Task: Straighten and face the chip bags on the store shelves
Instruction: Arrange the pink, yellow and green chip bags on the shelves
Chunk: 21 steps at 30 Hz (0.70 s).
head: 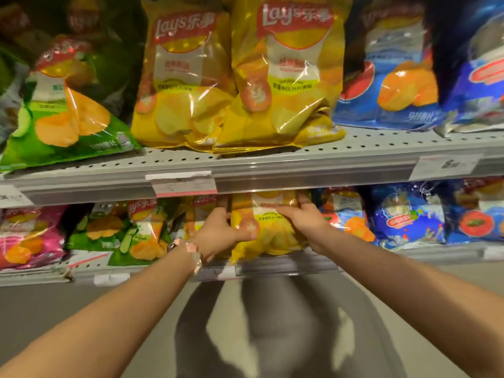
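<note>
A yellow chip bag (268, 236) stands upright at the front of the lower shelf (286, 264), its top hidden behind the upper shelf's rail. My left hand (218, 233), with a bracelet at the wrist, grips the bag's left side. My right hand (305, 216) holds its right side, fingers laid across the label. On the upper shelf (272, 170) two large yellow bags (286, 77) stand facing forward, overlapping, next to a tilted green bag (65, 110) on the left and blue bags (392, 77) on the right.
The lower shelf also carries pink bags (27, 236), green bags (122, 233) leaning at angles, and blue bags (406, 214) to the right. Price tags (184, 184) hang on the shelf rails. Grey floor lies below, with my legs in view.
</note>
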Each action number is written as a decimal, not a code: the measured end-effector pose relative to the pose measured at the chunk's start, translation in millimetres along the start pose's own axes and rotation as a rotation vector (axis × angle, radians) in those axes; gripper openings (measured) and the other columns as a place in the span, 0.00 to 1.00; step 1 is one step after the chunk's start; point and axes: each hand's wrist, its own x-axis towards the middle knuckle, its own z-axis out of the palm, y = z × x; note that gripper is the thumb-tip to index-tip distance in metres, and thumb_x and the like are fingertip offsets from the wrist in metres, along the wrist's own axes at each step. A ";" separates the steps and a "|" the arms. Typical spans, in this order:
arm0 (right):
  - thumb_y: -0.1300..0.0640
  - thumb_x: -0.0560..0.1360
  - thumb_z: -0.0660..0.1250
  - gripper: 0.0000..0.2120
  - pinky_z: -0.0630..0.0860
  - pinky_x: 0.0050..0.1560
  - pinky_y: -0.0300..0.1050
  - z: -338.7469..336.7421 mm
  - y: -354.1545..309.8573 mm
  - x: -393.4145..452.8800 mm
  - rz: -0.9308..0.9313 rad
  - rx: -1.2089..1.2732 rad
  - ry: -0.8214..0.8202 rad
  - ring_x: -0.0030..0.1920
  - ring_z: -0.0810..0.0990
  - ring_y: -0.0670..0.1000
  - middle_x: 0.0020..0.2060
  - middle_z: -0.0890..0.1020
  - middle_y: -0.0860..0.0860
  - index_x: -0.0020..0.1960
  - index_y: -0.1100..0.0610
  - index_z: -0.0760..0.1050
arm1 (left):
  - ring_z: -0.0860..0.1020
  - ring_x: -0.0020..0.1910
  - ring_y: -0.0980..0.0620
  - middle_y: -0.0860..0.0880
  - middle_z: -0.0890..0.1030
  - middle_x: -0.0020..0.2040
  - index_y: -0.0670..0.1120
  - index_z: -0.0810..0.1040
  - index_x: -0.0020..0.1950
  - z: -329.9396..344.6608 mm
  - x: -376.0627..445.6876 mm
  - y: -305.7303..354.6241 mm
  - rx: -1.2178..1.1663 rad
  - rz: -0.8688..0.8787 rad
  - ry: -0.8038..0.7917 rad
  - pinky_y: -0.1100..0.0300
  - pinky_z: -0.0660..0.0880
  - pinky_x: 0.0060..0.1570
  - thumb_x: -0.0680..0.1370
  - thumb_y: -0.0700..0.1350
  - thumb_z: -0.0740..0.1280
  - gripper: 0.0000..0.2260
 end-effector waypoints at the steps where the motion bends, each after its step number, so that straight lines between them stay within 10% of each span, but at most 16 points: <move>1: 0.60 0.72 0.71 0.28 0.77 0.49 0.45 -3.0 2.1 1.8 0.034 -0.038 -0.041 0.52 0.78 0.52 0.56 0.77 0.51 0.70 0.55 0.65 | 0.79 0.38 0.61 0.51 0.82 0.46 0.44 0.77 0.51 4.0 5.8 -3.3 -0.007 0.007 0.003 0.74 0.72 0.30 0.66 0.39 0.78 0.17; 4: 0.61 0.67 0.74 0.34 0.74 0.39 0.38 -4.5 8.2 3.7 0.059 -0.325 -0.104 0.48 0.75 0.49 0.51 0.75 0.50 0.68 0.54 0.61 | 0.80 0.41 0.58 0.52 0.82 0.44 0.50 0.76 0.45 9.7 22.9 -17.7 -0.008 0.048 0.028 0.73 0.74 0.34 0.67 0.38 0.77 0.15; 8: 0.62 0.65 0.76 0.35 0.76 0.48 0.42 -1.8 14.2 2.8 -0.020 -0.608 0.064 0.54 0.77 0.54 0.52 0.75 0.53 0.66 0.58 0.62 | 0.79 0.54 0.45 0.44 0.79 0.57 0.45 0.69 0.63 20.5 26.7 -27.5 0.023 0.054 0.015 0.50 0.77 0.56 0.67 0.36 0.77 0.28; 14: 0.65 0.69 0.70 0.32 0.75 0.58 0.50 5.8 29.0 2.9 -0.089 -0.734 0.157 0.59 0.76 0.59 0.57 0.74 0.57 0.68 0.57 0.60 | 0.76 0.53 0.49 0.51 0.75 0.52 0.48 0.55 0.77 32.5 23.0 -33.5 0.125 0.180 0.119 0.60 0.71 0.49 0.70 0.41 0.75 0.41; 21: 0.62 0.74 0.69 0.42 0.70 0.64 0.50 1.3 47.3 12.1 -0.226 -0.838 0.087 0.65 0.71 0.60 0.66 0.68 0.59 0.77 0.49 0.45 | 0.76 0.60 0.42 0.44 0.78 0.61 0.44 0.60 0.76 41.3 23.8 -36.4 0.272 0.244 0.137 0.59 0.71 0.54 0.72 0.40 0.73 0.36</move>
